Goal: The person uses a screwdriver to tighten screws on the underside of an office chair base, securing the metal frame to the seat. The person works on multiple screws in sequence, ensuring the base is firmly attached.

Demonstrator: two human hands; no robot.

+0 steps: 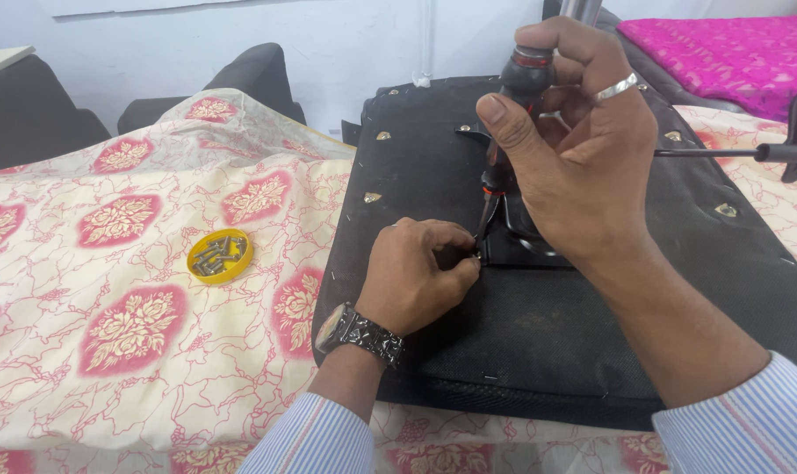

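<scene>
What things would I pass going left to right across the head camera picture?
Yellow lid of screws → left hand → screwdriver held by the right hand → pink cloth.

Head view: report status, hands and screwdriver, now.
Right hand gripping screwdriver upright by its handle. Left hand pinched at the tip on the black seat panel. Yellow lid of screws apart on the floral cloth. Nothing blocking.

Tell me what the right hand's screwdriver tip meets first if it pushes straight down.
Likely the black metal bracket on the seat base, beside the left hand fingertips; depth is unclear.
</scene>
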